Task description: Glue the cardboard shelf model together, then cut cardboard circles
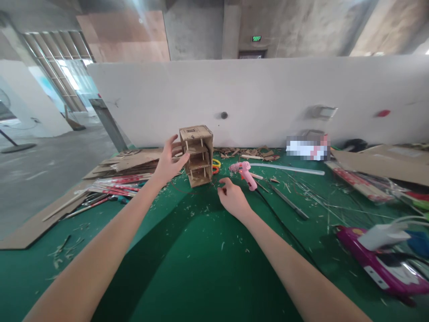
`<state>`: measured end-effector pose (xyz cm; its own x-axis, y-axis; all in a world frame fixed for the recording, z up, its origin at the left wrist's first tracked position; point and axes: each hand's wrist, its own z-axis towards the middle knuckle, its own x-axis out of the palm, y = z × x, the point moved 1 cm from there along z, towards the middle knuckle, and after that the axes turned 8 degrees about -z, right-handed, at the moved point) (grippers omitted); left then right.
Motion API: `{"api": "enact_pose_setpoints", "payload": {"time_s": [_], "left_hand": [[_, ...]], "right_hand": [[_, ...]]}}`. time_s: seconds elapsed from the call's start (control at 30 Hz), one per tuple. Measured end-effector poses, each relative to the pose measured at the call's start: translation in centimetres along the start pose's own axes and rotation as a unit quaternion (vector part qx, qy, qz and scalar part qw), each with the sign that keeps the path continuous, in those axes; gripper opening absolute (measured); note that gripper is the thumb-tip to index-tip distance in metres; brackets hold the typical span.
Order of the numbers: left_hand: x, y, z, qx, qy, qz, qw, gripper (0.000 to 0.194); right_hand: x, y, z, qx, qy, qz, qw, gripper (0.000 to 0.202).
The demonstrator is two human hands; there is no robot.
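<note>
A small cardboard shelf unit (197, 132) with several levels and thin stick posts stands upright on the green table (201, 250). My left hand (169, 163) is at its left side, fingers apart around the upper part; whether they touch it is hard to tell. Low and to the right of the unit is my right hand (233, 197), its fingers curled in toward the thumb near a thin wire. Anything between those fingertips is too small to make out. Beyond my right hand lies a pink glue gun (248, 175) with a clear glue stick (288, 168) in its back.
Cardboard sheets (134, 161) and red-and-white packets (117, 181) lie at the left. Yellow and orange rolls (216, 165) sit behind the unit. A grey rod (288, 201), a black cord (284, 228) and a magenta power strip (378, 264) are at the right. A white panel (261, 103) rises behind.
</note>
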<state>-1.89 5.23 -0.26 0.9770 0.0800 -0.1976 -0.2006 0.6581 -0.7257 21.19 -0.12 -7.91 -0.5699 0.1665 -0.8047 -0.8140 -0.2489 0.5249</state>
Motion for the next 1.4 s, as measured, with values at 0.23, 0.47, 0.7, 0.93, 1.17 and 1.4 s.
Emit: {"api": "enact_pose_setpoints", "payload": {"time_s": [0.23,0.47,0.7,0.93,1.17,1.4], "left_hand": [[-0.1,0.4,-0.3,0.026,0.029,-0.006,0.999,0.067],[-0.1,0.6,-0.4,0.038,0.022,-0.002,0.999,0.068],[-0.5,0.3,-0.5,0.057,0.027,0.020,0.998,0.074],[-1.8,0.7,0.0,0.032,-0.002,0.050,0.998,0.066],[-3.0,0.7,0.5,0.015,-0.037,0.096,0.995,0.066],[-2.0,0.9,0.5,-0.006,-0.036,0.117,0.992,0.071]], "right_hand": [[-0.1,0.1,0.0,-0.006,0.005,-0.012,1.000,0.028],[0.0,0.2,0.0,-0.012,0.009,-0.023,1.000,0.028],[0.0,0.2,-0.1,-0.013,0.014,-0.028,0.999,0.028],[-0.1,0.2,-0.1,-0.020,0.017,-0.032,0.999,0.029],[-0.1,0.3,-0.1,-0.024,0.018,-0.033,0.999,0.028],[-0.1,0.4,-0.2,-0.029,0.020,-0.037,0.999,0.028]]}}
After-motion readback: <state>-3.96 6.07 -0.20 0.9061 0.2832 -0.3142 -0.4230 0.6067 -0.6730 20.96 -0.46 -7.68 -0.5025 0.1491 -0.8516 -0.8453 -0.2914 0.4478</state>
